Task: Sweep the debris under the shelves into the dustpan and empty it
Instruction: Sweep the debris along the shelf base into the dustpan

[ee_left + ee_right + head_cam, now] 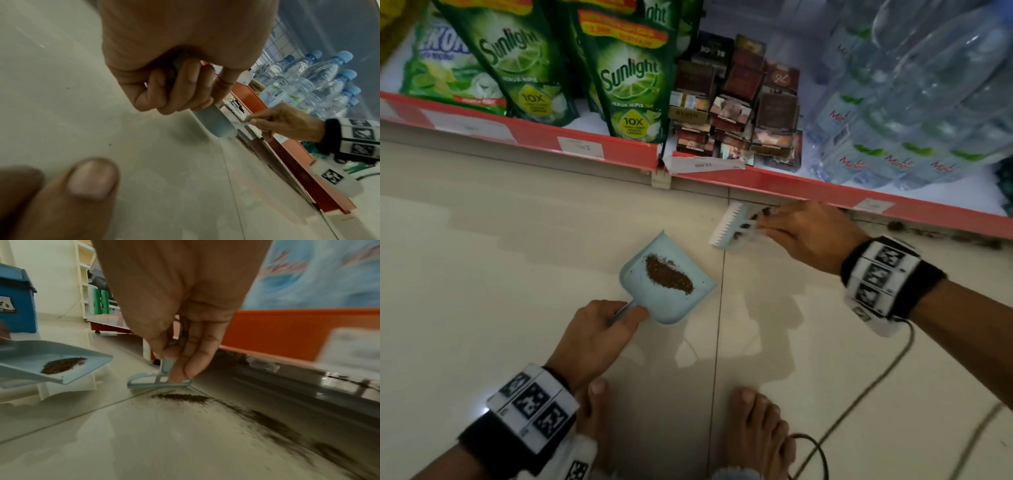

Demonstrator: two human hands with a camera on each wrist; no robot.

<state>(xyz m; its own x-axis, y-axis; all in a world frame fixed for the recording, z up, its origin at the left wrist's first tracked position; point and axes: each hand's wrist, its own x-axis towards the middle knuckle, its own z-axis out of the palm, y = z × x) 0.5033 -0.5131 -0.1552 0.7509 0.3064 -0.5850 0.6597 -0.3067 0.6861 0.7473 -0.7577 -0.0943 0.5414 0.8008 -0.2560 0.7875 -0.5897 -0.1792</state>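
My left hand (pixel 599 325) grips the handle of a small pale blue dustpan (pixel 681 308), held just above the floor; in the left wrist view its fingers (pixel 185 87) curl round the handle (pixel 213 123). A brown heap of debris (pixel 668 273) lies in the pan, also seen as debris (pixel 63 365) in the right wrist view. My right hand (pixel 801 236) pinches a small pale blue brush (pixel 732 228) near the shelf's foot. In the right wrist view the brush (pixel 160 381) hovers just over a line of debris on the floor (pixel 180 397). More debris (pixel 273 423) trails along the shelf base.
A red-edged bottom shelf (pixel 585 144) carries green detergent pouches (pixel 630 82), small cartons (pixel 736 102) and water bottles (pixel 914 113). A blue bin (pixel 16 301) stands off to the left. My bare feet (pixel 756 431) and a black cable (pixel 859 401) are on the pale tiled floor.
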